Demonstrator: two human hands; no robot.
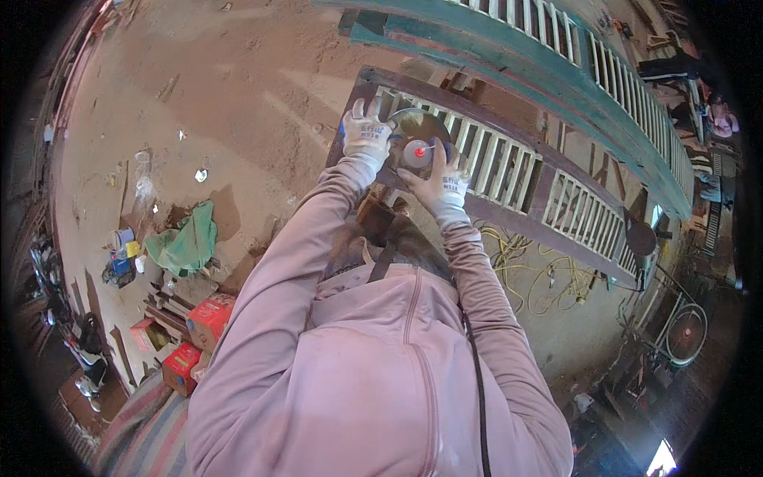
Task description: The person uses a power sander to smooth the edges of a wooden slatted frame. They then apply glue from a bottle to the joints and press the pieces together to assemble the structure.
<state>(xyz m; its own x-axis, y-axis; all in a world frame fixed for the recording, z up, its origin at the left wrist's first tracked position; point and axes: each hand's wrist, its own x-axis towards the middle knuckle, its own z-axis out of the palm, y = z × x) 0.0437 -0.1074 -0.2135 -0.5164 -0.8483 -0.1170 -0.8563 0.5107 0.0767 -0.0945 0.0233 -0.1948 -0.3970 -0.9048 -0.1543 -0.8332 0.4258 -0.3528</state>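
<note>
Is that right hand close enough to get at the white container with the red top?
Probably yes: the right hand is right beside the white container, and nothing visible lies between them; whether they already touch is hard to tell.

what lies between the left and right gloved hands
In the head view, a round, dark metallic dish and a white, red-topped container lie between the left hand and right hand, over the slatted wooden frame.

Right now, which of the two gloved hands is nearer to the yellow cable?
Right. In the picture, the right hand is up and left of the yellow cable; the left hand is farther up and left.
</note>
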